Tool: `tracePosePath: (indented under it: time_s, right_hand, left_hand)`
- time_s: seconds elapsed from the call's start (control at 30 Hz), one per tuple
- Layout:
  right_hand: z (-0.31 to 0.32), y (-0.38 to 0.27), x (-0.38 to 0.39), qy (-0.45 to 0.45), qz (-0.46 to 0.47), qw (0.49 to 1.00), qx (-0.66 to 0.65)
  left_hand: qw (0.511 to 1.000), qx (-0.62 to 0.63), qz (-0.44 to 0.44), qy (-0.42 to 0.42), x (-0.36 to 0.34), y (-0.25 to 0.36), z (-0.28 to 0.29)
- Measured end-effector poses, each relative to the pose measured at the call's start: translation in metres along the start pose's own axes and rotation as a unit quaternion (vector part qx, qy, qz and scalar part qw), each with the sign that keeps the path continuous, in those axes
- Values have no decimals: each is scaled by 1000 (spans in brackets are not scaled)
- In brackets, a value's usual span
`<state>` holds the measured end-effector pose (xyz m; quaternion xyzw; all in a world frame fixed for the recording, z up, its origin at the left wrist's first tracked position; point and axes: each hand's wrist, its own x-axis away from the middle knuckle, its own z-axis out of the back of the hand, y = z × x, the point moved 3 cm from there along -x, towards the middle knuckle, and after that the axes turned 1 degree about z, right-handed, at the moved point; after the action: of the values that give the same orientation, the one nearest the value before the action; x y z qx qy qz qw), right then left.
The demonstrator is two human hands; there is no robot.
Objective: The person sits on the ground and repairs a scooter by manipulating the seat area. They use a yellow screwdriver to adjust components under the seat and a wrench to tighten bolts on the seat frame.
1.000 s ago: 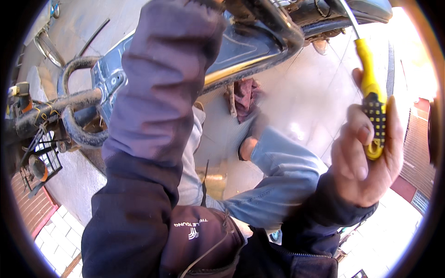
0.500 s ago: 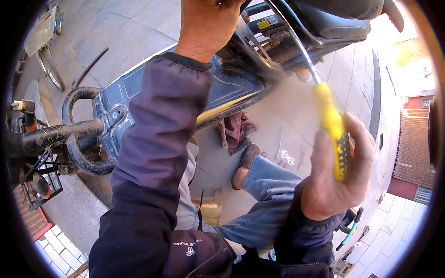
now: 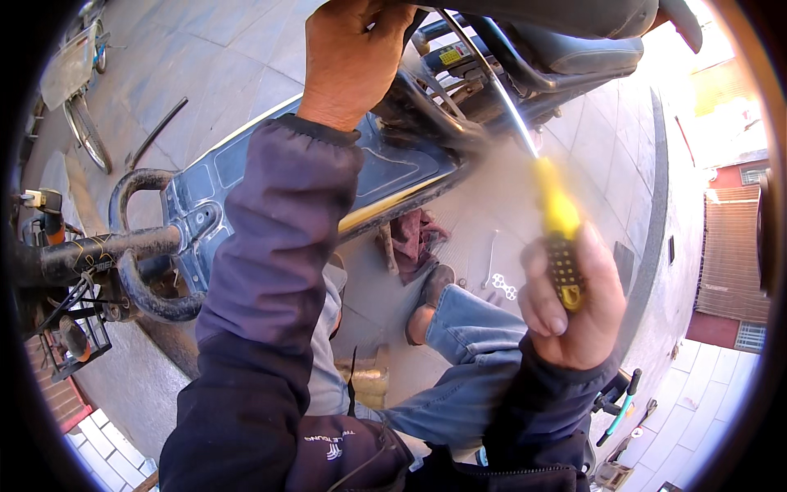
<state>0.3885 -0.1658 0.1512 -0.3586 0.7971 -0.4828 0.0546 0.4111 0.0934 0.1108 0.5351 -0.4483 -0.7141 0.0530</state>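
My right hand (image 3: pixel 576 295) is wrapped round the yellow handle of a long screwdriver (image 3: pixel 551 189), its front part smeared by motion. The shaft slants up and left to the underside of a black padded seat (image 3: pixel 566 16); its tip is hidden there. My left hand (image 3: pixel 348 70) is raised to the seat's left end, thumb and fingers closed together. What they pinch is cut off by the upper edge of the view. Below the seat lies the dark tubular frame (image 3: pixel 434 115) of a bike with a blue footboard (image 3: pixel 238 176).
A dark red cloth (image 3: pixel 414 238) lies on the paving under the footboard. Beside my shoe (image 3: pixel 434 287) are a silver wrench (image 3: pixel 492 258) and a flat metal tool with several holes (image 3: pixel 504 285). A bicycle (image 3: pixel 86 123) stands at far left.
My right hand has moved left and its fingers have curled closer round the screwdriver handle. The screwdriver's handle has swung left. My left hand stays up at the seat.
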Motion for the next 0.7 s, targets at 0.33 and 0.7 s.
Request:
tracePosePath:
  time_s: [0.33, 0.7]
  right_hand:
    - [-16, -3, 10, 50, 304, 786, 536]
    - [6, 3, -5, 22, -16, 999, 19]
  left_hand:
    - [998, -51, 35, -22, 3, -13, 5]
    - [999, -33, 5, -2, 4, -21, 4]
